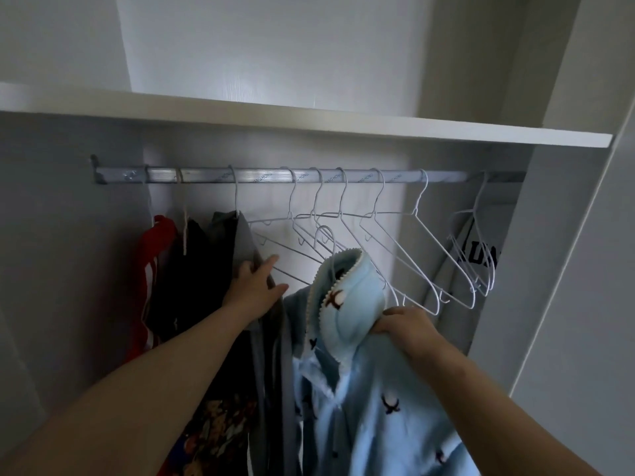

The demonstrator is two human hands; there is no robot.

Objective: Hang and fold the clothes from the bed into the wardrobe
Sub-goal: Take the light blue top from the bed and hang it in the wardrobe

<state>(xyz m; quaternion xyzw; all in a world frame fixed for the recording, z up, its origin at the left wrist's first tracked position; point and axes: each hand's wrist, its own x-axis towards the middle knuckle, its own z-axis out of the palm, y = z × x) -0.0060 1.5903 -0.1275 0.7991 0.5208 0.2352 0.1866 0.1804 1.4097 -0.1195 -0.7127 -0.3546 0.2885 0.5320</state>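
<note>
A light blue shirt [371, 400] with small dark embroidered motifs sits on a white wire hanger [326, 238]. The hanger's hook is below the wardrobe rail [268, 175] and not on it. My right hand [405, 326] grips the shirt at its collar and shoulder. My left hand [256, 286] presses flat, fingers apart, against a hanging grey garment [245, 242], pushing it to the left.
Several bare white wire hangers [412, 235] hang along the rail's middle and right. A red striped garment [151, 269] and a dark one [192, 269] hang at the left. A white printed garment [481, 255] hangs at the far right. A white shelf [309, 121] runs above.
</note>
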